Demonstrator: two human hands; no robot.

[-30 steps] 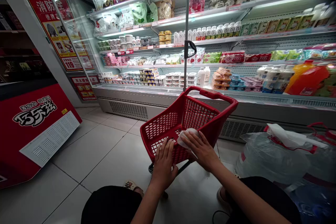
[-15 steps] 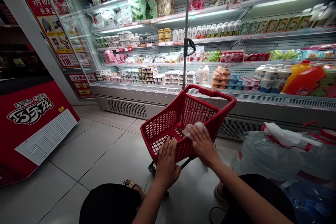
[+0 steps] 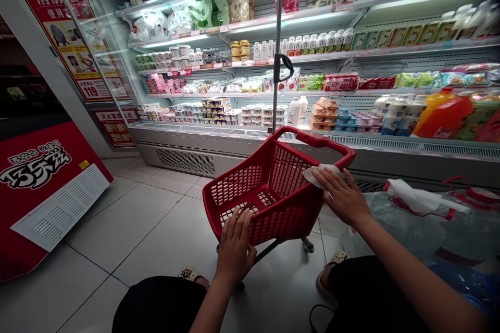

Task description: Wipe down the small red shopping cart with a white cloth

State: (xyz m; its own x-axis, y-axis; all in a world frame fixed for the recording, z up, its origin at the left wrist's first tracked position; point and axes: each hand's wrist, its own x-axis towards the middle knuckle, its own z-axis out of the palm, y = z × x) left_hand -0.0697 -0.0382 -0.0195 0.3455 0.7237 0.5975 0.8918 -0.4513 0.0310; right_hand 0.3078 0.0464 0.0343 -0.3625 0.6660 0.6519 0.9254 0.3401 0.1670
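Observation:
A small red plastic shopping cart (image 3: 269, 231) with lattice sides stands on the floor between my knees, its handle tilted up at the far right. My left hand (image 3: 233, 250) grips the near rim, its fingers laid over the edge into the basket and the thumb on the outer side. On the upper right part of that rim, just below the handle, my right hand (image 3: 344, 195) presses a white wipe (image 3: 315, 176) against the plastic. The wipe is partly hidden under the fingers.
Behind the cart stands a refrigerated display case (image 3: 187, 161) with stocked shelves and a glass-door handle (image 3: 287, 67). Large clear water bottles (image 3: 402, 223) crowd the right side, a white cloth (image 3: 422, 197) lying over them. A red freezer (image 3: 58, 166) stands at left.
My right hand has slid the wipe along the rim, up and to the right, toward the handle. My left hand stays on the near rim. The view has shifted slightly.

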